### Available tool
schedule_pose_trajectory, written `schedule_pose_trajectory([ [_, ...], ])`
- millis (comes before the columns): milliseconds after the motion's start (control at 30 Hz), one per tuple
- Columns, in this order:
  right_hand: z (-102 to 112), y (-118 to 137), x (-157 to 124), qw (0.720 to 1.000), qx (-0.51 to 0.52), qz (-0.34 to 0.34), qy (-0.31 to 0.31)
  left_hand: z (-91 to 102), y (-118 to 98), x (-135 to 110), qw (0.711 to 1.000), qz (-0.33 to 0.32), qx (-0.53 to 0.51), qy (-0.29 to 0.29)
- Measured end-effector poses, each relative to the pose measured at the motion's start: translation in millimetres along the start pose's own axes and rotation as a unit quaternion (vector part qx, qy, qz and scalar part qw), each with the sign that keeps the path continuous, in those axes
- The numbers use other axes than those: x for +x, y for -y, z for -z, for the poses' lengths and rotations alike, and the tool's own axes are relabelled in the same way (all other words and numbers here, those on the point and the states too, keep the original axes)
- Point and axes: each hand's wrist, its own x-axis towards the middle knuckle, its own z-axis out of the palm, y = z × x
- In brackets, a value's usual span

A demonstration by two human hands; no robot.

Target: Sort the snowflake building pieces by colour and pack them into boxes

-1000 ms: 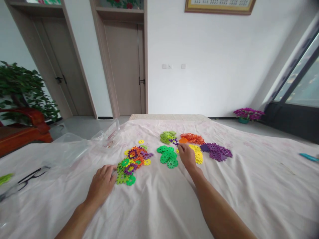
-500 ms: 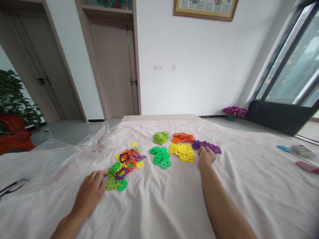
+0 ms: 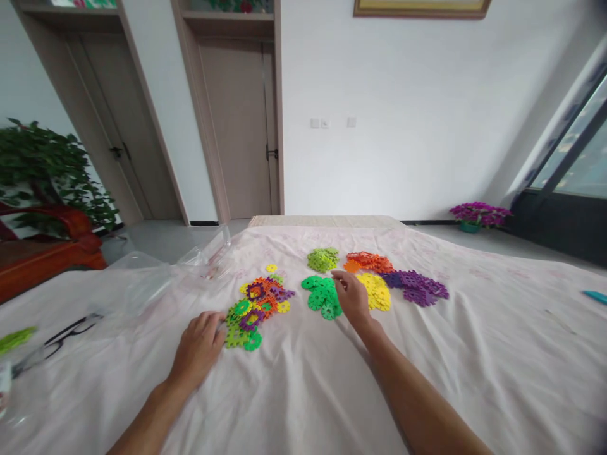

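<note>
My left hand (image 3: 202, 344) lies on the cloth with its fingers reaching the left edge of a mixed pile of plastic building pieces (image 3: 265, 298) in purple, orange, yellow and green. Over the gap between the round green pieces (image 3: 318, 294) and the round yellow pieces (image 3: 379, 292) is my right hand (image 3: 351, 298), its fingers loosely bent and no piece visible in them. It covers part of both piles. Behind them are a heap of light green pieces (image 3: 323, 259) and a heap of orange-red pieces (image 3: 370, 261). Purple pieces (image 3: 420, 288) spread out to the right.
A pale cloth (image 3: 294, 398) with folds covers the table. Clear plastic packaging (image 3: 142, 278) and black-framed glasses (image 3: 71, 335) lie at the left, near a light green piece (image 3: 16, 339). A blue object (image 3: 595, 296) is at the far right.
My right hand has moved left from the purple pieces to between the yellow and green piles. More purple pieces now show where it was. The view has turned left; my left hand stays beside the mixed pile.
</note>
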Motion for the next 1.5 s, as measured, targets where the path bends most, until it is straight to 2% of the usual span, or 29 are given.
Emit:
schedule_pose_trajectory([
  [67, -10, 24, -12, 0.992, -0.014, 0.066, 0.105, 1.8, -2, 0, 1.000, 0.004, -0.001, 0.001],
  [133, -17, 46, -23, 0.976, -0.033, 0.117, 0.181, 3.1, -4, 0, 1.000, 0.010, -0.001, 0.004],
  [300, -33, 86, -34, 0.928, -0.076, 0.225, 0.287, 3.9, -7, 1, 1.000, 0.017, 0.002, 0.011],
  [467, -60, 98, -30, 0.901, -0.118, 0.273, 0.316, 4.4, -9, 1, 1.000, 0.019, 0.003, 0.013],
  [567, -71, 96, -30, 0.899, -0.135, 0.277, 0.312, 5.5, -10, 1, 1.000, 0.021, 0.001, 0.014],
  [700, -70, 90, -33, 0.906, -0.127, 0.274, 0.295, 5.0, -10, 1, 1.000, 0.020, -0.003, 0.013],
  [833, -58, 81, -28, 0.948, -0.066, 0.205, 0.235, 2.8, -8, 1, 1.000, 0.010, -0.002, 0.007],
  [967, -44, 62, -5, 0.989, -0.009, 0.085, 0.124, 1.3, -5, 0, 1.000, 0.002, 0.000, -0.001],
  [1067, -30, 38, 14, 0.998, 0.017, -0.029, 0.053, -0.6, -2, 0, 1.000, -0.007, -0.004, -0.008],
  [1200, -9, -1, 34, 0.975, 0.142, -0.168, 0.005, -4.7, 2, 0, 1.000, -0.013, -0.002, -0.012],
  [1267, 1, -20, 44, 0.948, 0.227, -0.221, -0.032, -5.9, 2, 0, 1.000, -0.010, -0.001, -0.012],
  [1367, 12, -45, 61, 0.890, 0.330, -0.292, -0.112, -5.8, 0, 0, 1.000, -0.005, 0.002, -0.011],
  [1433, 18, -56, 70, 0.869, 0.348, -0.318, -0.149, -5.3, 0, 0, 1.000, -0.004, 0.004, -0.009],
  [1500, 20, -62, 73, 0.865, 0.340, -0.326, -0.173, -5.4, 0, 0, 1.000, -0.007, 0.006, -0.006],
])
